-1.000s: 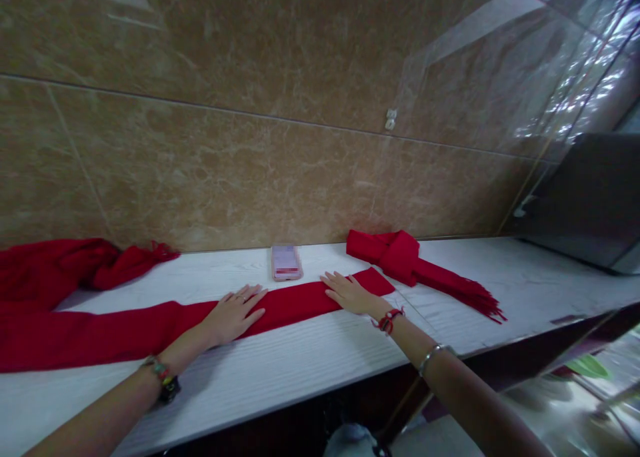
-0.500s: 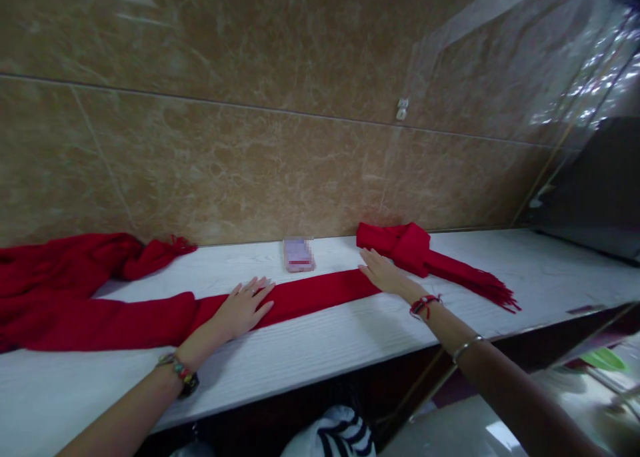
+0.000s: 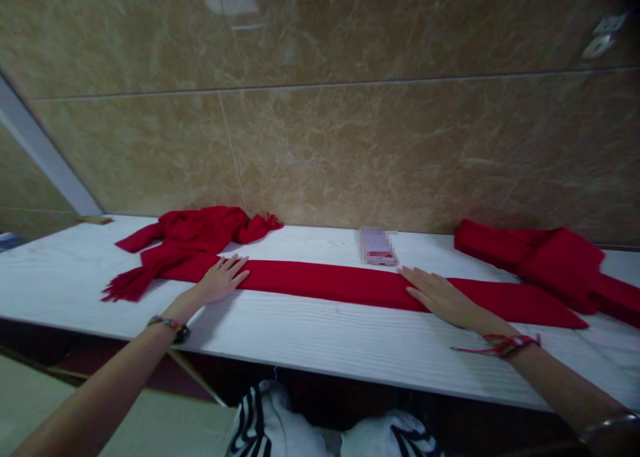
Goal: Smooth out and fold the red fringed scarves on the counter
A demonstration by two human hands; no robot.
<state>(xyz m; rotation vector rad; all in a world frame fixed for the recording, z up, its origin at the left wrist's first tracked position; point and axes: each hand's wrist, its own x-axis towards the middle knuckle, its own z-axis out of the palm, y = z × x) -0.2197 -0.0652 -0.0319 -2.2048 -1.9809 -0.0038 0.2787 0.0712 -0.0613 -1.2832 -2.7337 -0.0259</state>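
Observation:
A long red scarf (image 3: 320, 283) lies in a flat, folded strip along the white table (image 3: 310, 330). My left hand (image 3: 220, 280) rests palm down on its left part, fingers spread. Farther right, my right hand (image 3: 435, 293) lies flat on the same strip, fingers stretched out. Beyond my left hand the strip runs into a bunched red heap of cloth (image 3: 200, 233) with fringes at its ends. Whether that heap is all one piece with the strip, I cannot tell. To the right, the strip comes to a slanted folded end.
A second red scarf (image 3: 555, 260), folded over itself, sits at the back right against the tiled wall (image 3: 350, 143). Behind the strip lies a phone-like flat object (image 3: 379, 245), partly blurred. A small brown piece (image 3: 96, 220) is at the far left table edge.
The view has swung left. My left hand has slid leftward along the scarf, and the strip's left part is flatter. My right hand still lies flat on it, with more strip showing beyond.

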